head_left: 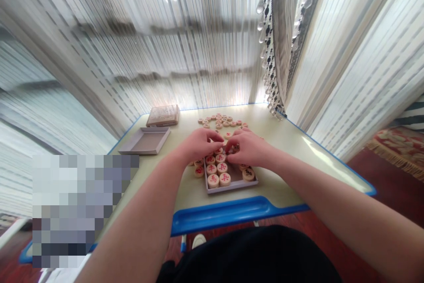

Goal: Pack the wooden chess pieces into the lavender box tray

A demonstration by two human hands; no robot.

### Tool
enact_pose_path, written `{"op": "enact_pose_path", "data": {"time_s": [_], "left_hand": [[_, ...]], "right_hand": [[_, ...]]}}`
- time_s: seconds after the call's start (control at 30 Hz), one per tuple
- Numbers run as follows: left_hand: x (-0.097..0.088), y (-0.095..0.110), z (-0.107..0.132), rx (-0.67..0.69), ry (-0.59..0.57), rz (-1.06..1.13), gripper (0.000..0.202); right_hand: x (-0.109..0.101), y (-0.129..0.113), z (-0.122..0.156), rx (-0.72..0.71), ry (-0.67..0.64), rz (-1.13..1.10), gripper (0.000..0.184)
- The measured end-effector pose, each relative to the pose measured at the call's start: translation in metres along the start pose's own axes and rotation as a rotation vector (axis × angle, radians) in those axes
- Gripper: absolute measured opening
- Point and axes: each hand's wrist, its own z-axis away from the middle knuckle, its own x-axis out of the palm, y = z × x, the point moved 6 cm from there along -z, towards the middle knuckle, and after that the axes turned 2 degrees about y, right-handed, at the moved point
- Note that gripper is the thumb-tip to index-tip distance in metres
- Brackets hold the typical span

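A shallow box tray (243, 183) sits near the front of the table. Along its left side stand rows of round wooden Chinese chess pieces (225, 179) with red characters, and a black-marked horse piece (248, 174) lies at the near right corner. My left hand (202, 145) curls over the tray's far left part, thumb and forefinger drawn together; what they hold is hidden. Opposite it, my right hand (247, 147) has its fingers bent and closed around a black-marked chess piece (235, 146) above the tray's far side. Both hands cover part of the pieces.
More chess pieces (218, 120) are scattered beyond my hands, and a red-marked piece (199, 171) lies left of the tray. An empty box lid (145, 152) and a flat package (163, 115) lie at the left. A blue-edged tabletop (285, 186) has a pen groove (225, 215).
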Motion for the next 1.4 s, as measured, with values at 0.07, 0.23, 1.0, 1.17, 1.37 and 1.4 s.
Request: {"op": "enact_pose_path", "data": {"time_s": [0.07, 0.23, 1.0, 1.17, 1.37, 1.4], "left_hand": [[0.0, 0.001, 0.0, 0.006, 0.001, -0.009, 0.027], [0.0, 0.0, 0.0, -0.003, 0.003, -0.029, 0.025], [0.0, 0.0, -0.001, -0.038, -0.023, -0.123, 0.026], [0.0, 0.001, -0.001, -0.031, -0.021, -0.126, 0.025], [-0.009, -0.002, -0.004, -0.017, 0.086, -0.213, 0.027], [-0.014, -0.003, -0.004, -0.013, 0.14, -0.248, 0.027]], "right_hand": [[-0.001, 0.0, 0.0, -0.002, 0.005, -0.003, 0.017], [0.0, -0.001, -0.001, -0.01, -0.011, 0.008, 0.015], [0.001, 0.002, -0.005, 0.015, -0.016, 0.036, 0.019], [0.001, 0.003, -0.005, 0.018, -0.008, 0.037, 0.018], [-0.002, 0.005, -0.006, 0.03, 0.021, -0.007, 0.017], [-0.004, 0.006, -0.007, 0.035, 0.046, -0.01, 0.017]]}}
